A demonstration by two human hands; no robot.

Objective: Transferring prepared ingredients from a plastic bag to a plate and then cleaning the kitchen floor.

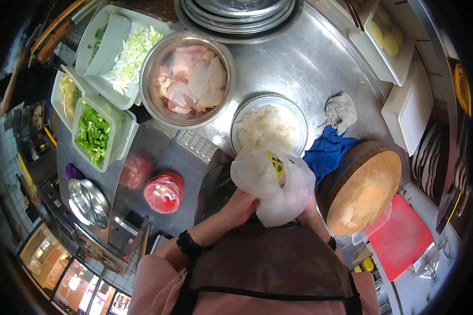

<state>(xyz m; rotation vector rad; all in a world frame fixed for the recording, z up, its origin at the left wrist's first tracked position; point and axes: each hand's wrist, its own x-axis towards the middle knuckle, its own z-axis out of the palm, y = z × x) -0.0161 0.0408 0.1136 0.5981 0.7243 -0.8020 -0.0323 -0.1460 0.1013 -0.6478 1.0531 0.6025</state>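
A translucent plastic bag (274, 185) with a yellow printed patch is between both hands, close in front of my apron. My left hand (242, 204) grips its left side near the lower edge. On the bag's right side is my right hand (309, 210), its fingers mostly hidden by the plastic. Just beyond the bag, overlapped by it, a round patterned bowl (303, 122) holds cooked white rice (270, 124). To the upper left stands a steel bowl (146, 88) of raw chicken pieces (195, 78). What the bag contains cannot be made out.
Right of the rice lie a grey cloth (341, 111), a blue cloth (327, 147) and a thick round wooden chopping block (364, 189). Plastic tubs of shredded cabbage (132, 59) and cut green peppers (94, 134) stand left. Steel trays (240, 37) are stacked at the back; a red container (163, 193) stands lower left.
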